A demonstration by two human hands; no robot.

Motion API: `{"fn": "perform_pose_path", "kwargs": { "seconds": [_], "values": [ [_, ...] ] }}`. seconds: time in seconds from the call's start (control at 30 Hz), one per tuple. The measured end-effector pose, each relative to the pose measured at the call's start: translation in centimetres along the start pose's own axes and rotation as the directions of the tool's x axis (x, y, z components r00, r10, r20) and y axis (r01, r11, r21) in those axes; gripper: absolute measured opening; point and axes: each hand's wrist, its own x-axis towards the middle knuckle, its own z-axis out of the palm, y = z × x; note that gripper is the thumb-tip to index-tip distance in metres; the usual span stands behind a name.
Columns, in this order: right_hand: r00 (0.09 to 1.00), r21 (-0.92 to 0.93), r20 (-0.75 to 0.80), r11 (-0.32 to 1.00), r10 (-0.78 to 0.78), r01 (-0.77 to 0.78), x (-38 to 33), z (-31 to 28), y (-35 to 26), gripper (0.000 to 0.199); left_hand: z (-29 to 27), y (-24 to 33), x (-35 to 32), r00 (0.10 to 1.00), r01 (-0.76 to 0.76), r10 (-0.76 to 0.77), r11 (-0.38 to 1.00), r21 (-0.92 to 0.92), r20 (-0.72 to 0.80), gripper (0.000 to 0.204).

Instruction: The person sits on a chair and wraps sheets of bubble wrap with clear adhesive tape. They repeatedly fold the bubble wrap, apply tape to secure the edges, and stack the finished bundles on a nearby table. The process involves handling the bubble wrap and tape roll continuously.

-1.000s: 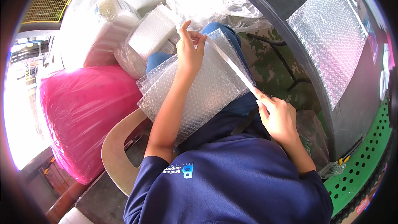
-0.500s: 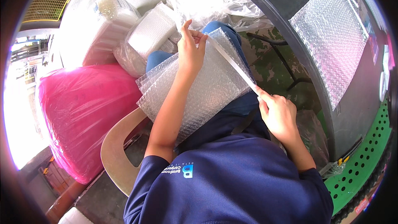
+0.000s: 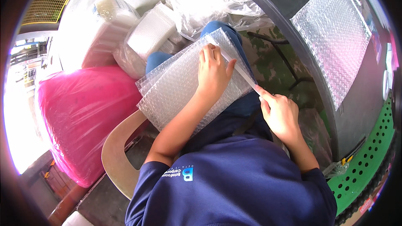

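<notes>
Across my lap lie overlapping clear bubble wrap sheets point(image 3: 171, 90), with a narrow white strip point(image 3: 242, 72) running along their right edge. My left hand point(image 3: 214, 71) rests on the upper part of the sheets beside the strip, its fingers stretched out and the thumb apart. At the strip's lower end, near the sheets' right corner, my right hand point(image 3: 281, 115) pinches it between thumb and forefinger. What lies under my left fingertips is hidden.
A dark table point(image 3: 289, 12) curves along my right, bearing more bubble wrap point(image 3: 335, 37). To the left stand a pink plastic-wrapped bundle point(image 3: 90, 117) and a chair armrest point(image 3: 113, 146). Wrapped bubble wrap packs point(image 3: 153, 33) sit ahead. A green perforated surface point(image 3: 364, 171) is at lower right.
My left hand has come down from the strip's raised far end and moved right, onto the sheets. The strip's loose upper end no longer stands up. My right hand has barely moved.
</notes>
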Motion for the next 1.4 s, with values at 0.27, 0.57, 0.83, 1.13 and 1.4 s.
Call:
{"fn": "perform_pose_path", "kwargs": {
  "seconds": [0.27,0.57,0.83,1.13,1.4],
  "values": [
    [0.999,-0.026,0.035,0.999,0.042,-0.041,0.3,-1.0,-0.6,0.033,0.2,2.4,-1.9,0.987,-0.144,0.154,0.978,0.151,-0.054,0.052],
    [0.998,-0.172,0.070,0.985,0.007,0.005,1.8,-1.3,1.0,0.017,0.5,0.6,-2.1,0.841,-0.430,0.534,0.753,-0.498,0.082,0.016],
    [0.985,-0.167,0.038,0.971,-0.168,0.172,3.9,0.3,0.5,0.030,1.3,0.5,-1.9,0.827,-0.460,0.549,0.785,-0.415,0.120,0.015],
    [0.972,-0.151,-0.062,0.964,-0.228,0.217,3.8,2.1,0.3,0.013,0.6,0.7,-1.7,0.831,-0.430,0.529,0.807,-0.406,0.172,0.011],
    [0.967,-0.179,-0.095,0.959,-0.238,0.219,4.0,3.1,0.2,0.007,2.2,0.1,-2.1,0.765,-0.575,0.613,0.788,-0.221,0.198,0.012]
  ]
}}
